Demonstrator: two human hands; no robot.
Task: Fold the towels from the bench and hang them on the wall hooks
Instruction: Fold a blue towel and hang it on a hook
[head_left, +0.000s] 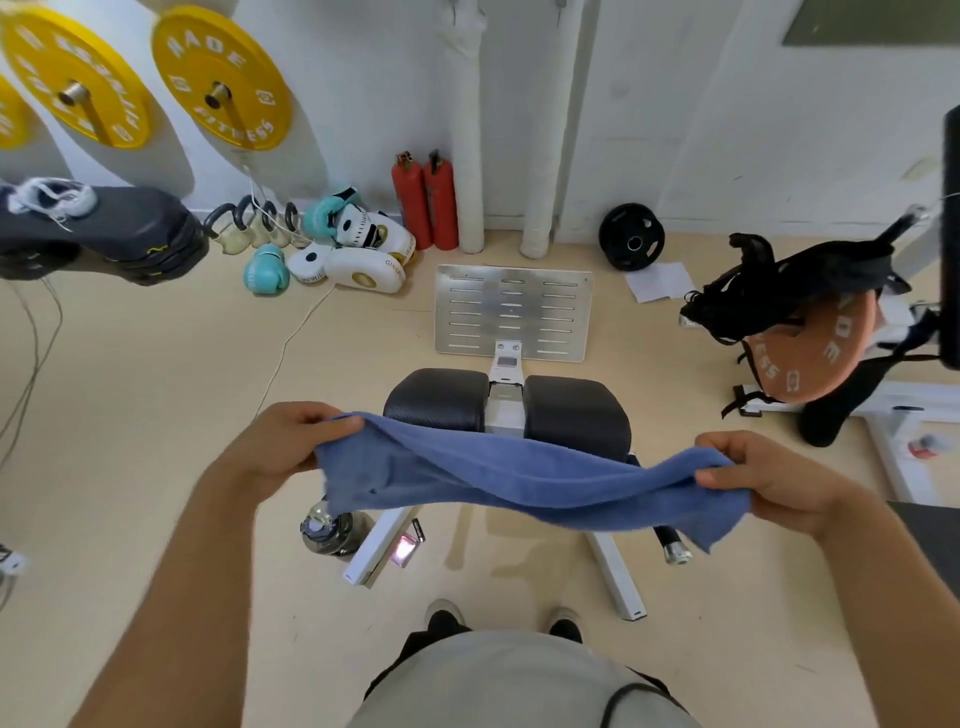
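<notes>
A person is standing over a gym bench (506, 410) at the centre of the frame and is holding a blue towel (519, 475) stretched between both hands, in the air above the bench pads. The left hand (288, 441), at centre left, is pinching one end of the towel between thumb and curled fingers; the right hand (763, 480), at centre right, is pinching the other end the same way, with the cloth bunched inside the fist. The towel is sagging slightly in the middle and is hanging in a loose, part-doubled band, with one corner drooping below the right hand and a flap dropping below the left.

Judged from this pose, the step in hand is the fold itself. To do it well, the two gripped ends should be drawn level and taut so that the long edges are lying parallel, and the drooping corner at lower right should be gathered into the grip before the halves are being brought together; otherwise the fold is likely to come out skewed. Bringing the hands together end to end would give an even strip that should sit well over a hook.

No wall hooks can be made out with certainty in this view; the upper part of the frame is showing yellow weight plates (221, 78) on the wall at upper left and two red fire extinguishers (426, 200) on the floor at upper centre.
</notes>
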